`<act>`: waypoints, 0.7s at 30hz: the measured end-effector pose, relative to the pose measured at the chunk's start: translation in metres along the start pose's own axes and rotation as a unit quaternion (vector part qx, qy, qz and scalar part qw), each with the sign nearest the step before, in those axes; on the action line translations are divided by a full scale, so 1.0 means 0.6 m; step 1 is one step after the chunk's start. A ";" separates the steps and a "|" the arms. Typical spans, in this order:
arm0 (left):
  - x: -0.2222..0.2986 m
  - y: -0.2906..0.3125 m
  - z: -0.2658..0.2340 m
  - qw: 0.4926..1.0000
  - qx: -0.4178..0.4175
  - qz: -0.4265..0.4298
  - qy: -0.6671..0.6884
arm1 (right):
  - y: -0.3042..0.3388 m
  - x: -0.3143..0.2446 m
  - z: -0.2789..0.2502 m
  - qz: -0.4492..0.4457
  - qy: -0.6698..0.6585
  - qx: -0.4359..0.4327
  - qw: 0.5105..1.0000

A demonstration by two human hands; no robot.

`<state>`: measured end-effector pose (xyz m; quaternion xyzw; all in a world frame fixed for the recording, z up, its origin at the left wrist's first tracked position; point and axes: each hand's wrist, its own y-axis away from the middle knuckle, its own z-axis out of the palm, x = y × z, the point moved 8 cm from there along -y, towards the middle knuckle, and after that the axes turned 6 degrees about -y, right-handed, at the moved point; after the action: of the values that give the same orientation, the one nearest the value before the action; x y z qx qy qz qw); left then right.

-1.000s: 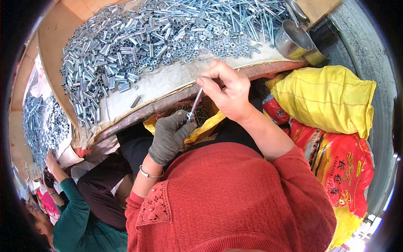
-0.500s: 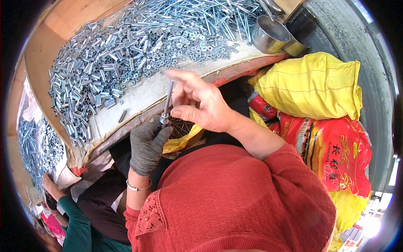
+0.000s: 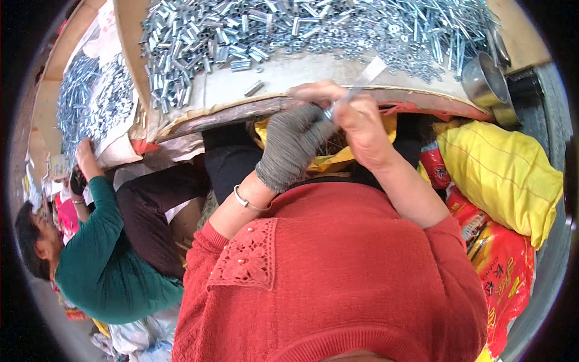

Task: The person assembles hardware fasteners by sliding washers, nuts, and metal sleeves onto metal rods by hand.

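Note:
My left hand, in a grey knitted glove, is closed around the lower end of a slim metal bolt. The bolt slants up to the right, and its free end is smeared into a pale fan by motion. A small nut-like piece sits on it by the gloved fingertips, too blurred to make out. My bare right hand is at the bolt, its thumb and bent fingers around the shaft and the index finger stretched to the left. Just beyond lies a single metal sleeve on the pale worktop.
Heaped sleeves, washers and long bolts cover the far worktop. Metal cups stand at the right, above a yellow sack and a red bag. A yellow bag opens below my hands. A co-worker sits left.
The view has shifted, so the worktop appears further up and right. The bolt has tipped from near upright to a rightward slant. My right hand's thumb and fingers have closed in around it.

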<state>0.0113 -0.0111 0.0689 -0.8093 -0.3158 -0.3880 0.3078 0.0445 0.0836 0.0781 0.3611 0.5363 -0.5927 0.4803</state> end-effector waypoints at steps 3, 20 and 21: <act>-0.079 -0.011 -0.063 0.974 0.093 -0.143 0.150 | 0.017 0.002 -0.024 -0.022 -0.044 0.091 0.995; 0.015 0.006 0.015 0.980 -0.032 0.068 -0.182 | 0.014 -0.009 -0.076 -0.024 0.080 0.173 0.981; 0.023 0.008 0.017 0.971 -0.022 0.105 -0.212 | 0.014 -0.012 -0.075 0.003 0.187 0.146 0.971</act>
<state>0.0264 -0.0029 0.0738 -0.9084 -0.2783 -0.1797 0.2550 0.0505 0.1293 0.0750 0.5338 0.5232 -0.5847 0.3153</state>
